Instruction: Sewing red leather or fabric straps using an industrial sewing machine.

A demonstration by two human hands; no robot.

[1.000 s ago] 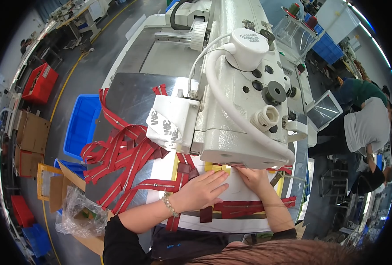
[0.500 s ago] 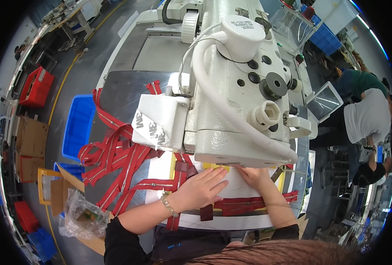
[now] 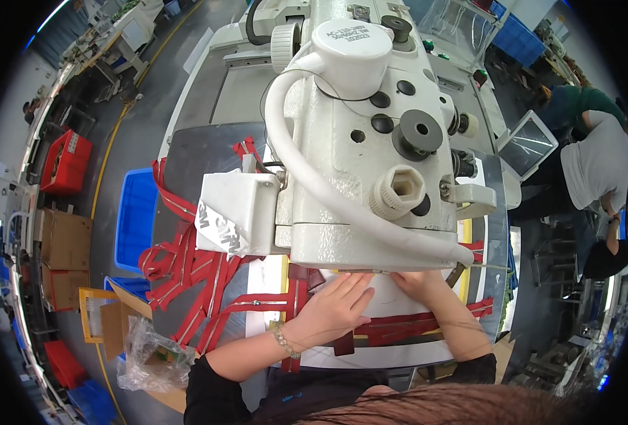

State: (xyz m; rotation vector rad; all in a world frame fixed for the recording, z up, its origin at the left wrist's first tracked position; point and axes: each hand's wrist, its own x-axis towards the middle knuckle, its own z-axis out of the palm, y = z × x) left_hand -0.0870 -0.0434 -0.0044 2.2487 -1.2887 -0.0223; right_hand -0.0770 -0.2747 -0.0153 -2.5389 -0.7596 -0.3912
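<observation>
My left hand (image 3: 335, 306) lies flat with fingers stretched forward, the fingertips at the lower front edge of a white industrial sewing machine (image 3: 370, 244). My right hand (image 3: 427, 289) reaches under the same edge, where the machine head hides its fingers. Between them shows a white sheet (image 3: 392, 303) on the work plate. A red zipper tape (image 3: 406, 330) runs across the plate on the near side of both hands. Another red zipper strip (image 3: 257, 303) comes in from the left and passes beside my left hand, near a dark red tab (image 3: 298, 283).
A heap of red zippers (image 3: 193, 273) lies on the dark table at left. Beyond are a blue bin (image 3: 135, 223) and an open cardboard box with a clear plastic bag (image 3: 151, 361). A screen (image 3: 528, 147) stands at right, with a person in grey (image 3: 594, 166) past it.
The view has shifted, so the machine appears further left and lower. A yellow piece seen at my left fingertips is now hidden under the machine head. Both hands stay nearly in place.
</observation>
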